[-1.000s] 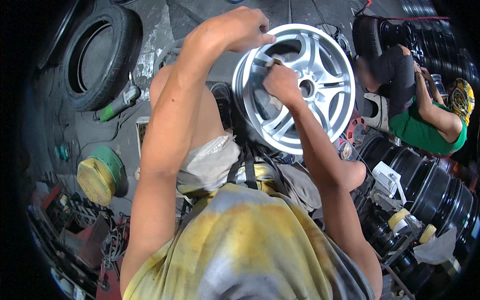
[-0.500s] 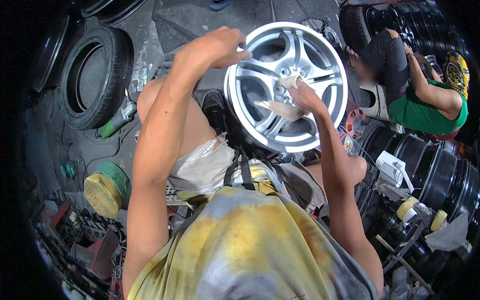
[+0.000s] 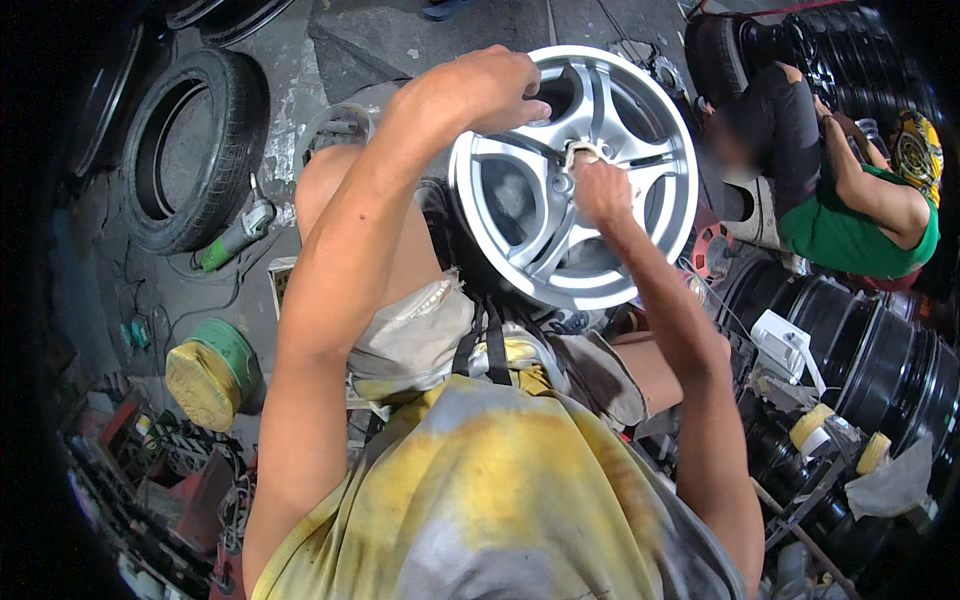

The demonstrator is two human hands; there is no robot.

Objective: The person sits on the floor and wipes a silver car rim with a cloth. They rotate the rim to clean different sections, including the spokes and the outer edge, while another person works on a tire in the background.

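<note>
A silver alloy wheel (image 3: 480, 215) with several split spokes lies face up in front of my knees. My left hand (image 3: 500, 88) hooks over its upper left edge, with bent fingers and the thumb against a spoke near the rim. At the hub, my right hand (image 3: 604, 190) is closed on a cream cloth (image 3: 580, 146) and presses it among the bolt holes. Most of the cloth is hidden by the hand.
A loose tyre (image 3: 165, 150) and a green-grey angle grinder (image 3: 240, 237) lie to the left, with a yellow-covered green tub (image 3: 225, 365) nearer. At the right, another person in a green top (image 3: 850, 220) sits beside rows of black wheels (image 3: 850, 330).
My left hand has slid right, further over the wheel's upper left. My right hand has turned and bunched the cloth at the hub; its loose end no longer shows over the lower spokes.
</note>
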